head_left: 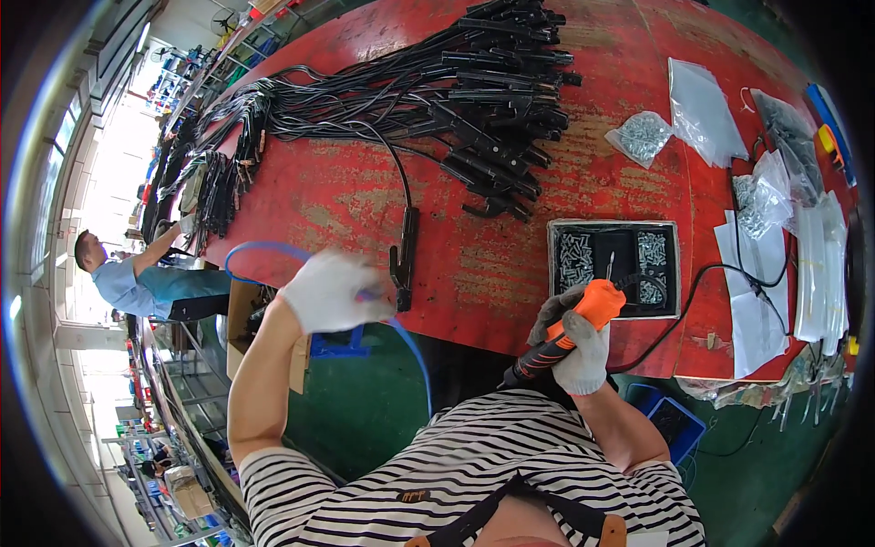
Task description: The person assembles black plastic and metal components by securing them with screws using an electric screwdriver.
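My left hand point(333, 294), in a white glove and smeared by motion, is closed around a thin blue cord point(419, 360) at the table's front edge. The cord loops out left of the hand and hangs down on its right. Just right of that hand lies a black cable-end handle point(406, 260), its black cable running back to the pile. My right hand point(581, 351), also gloved, grips an orange-and-black electric screwdriver point(597, 304). Its bit points away from me, over a black box point(676, 273) of small silver screws.
A heap of black cables with handle ends point(492, 100) covers the back of the red table point(602, 182). Bags of screws point(641, 137), clear plastic bags point(702, 109) and a black cord point(697, 278) lie right. A blue bin point(670, 419) stands below. At left, another person point(137, 283) works.
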`<state>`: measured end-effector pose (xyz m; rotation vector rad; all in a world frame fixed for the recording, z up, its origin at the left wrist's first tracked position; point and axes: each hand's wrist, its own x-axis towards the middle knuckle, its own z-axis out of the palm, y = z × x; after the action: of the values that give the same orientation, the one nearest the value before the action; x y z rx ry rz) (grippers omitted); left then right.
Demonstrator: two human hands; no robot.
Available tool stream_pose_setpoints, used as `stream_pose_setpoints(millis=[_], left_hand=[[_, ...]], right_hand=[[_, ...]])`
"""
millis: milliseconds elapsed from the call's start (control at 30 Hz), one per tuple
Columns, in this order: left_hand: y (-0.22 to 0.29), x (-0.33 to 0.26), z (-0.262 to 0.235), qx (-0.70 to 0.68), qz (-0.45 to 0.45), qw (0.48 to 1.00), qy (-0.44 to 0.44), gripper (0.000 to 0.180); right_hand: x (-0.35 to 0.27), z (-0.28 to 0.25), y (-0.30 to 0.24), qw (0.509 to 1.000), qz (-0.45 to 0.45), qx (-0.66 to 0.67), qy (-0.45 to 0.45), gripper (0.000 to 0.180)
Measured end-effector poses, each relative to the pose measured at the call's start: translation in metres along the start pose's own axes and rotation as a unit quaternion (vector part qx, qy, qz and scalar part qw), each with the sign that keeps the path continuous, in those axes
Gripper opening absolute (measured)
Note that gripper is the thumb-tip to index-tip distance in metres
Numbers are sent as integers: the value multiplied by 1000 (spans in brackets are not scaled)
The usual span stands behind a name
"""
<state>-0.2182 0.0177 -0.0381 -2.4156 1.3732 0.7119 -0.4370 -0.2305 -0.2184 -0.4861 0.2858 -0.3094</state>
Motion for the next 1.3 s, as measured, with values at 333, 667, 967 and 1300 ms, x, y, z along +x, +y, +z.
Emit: stream_pose_setpoints(millis=[333, 667, 967, 1300], left_hand=[[7, 45, 126, -339, -311, 852, 250, 56], [52, 124, 94, -842, -155, 399, 327, 26], [95, 211, 18, -247, -134, 739, 613, 58], [44, 266, 52, -423, -239, 747, 454, 120]], right_hand=[[12, -1, 6, 998, 54, -37, 3, 34], [5, -20, -7, 999, -10, -23, 39, 31], [-3, -26, -9, 999, -30, -5, 27, 30], [12, -20, -9, 999, 38, -8, -20, 37]])
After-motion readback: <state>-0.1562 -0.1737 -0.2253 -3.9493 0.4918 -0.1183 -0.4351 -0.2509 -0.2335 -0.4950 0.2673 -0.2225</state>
